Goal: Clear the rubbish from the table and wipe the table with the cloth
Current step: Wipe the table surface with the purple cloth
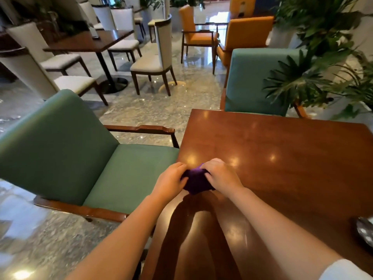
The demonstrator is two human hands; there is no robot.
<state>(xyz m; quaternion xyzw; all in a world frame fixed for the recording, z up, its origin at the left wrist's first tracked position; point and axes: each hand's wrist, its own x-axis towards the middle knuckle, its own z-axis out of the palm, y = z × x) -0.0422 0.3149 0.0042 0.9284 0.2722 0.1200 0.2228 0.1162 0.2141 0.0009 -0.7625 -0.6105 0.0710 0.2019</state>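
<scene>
Both the left hand (170, 181) and the right hand (221, 175) are clamped on the bunched purple cloth (194, 181), which sits on the bench (282, 158) at its corner beside the green chair (84, 158). So near that edge, a wipe could push the cloth off towards the chair. A dark dish (364, 232) lies well right of the cloth; its contents cannot be made out.

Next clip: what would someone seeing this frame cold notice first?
Both hands, left hand and right hand, grip a bunched purple cloth at the near left edge of the glossy wooden table. A green armchair stands just left of the table, and a shiny metal dish peeks in at the right edge.
</scene>
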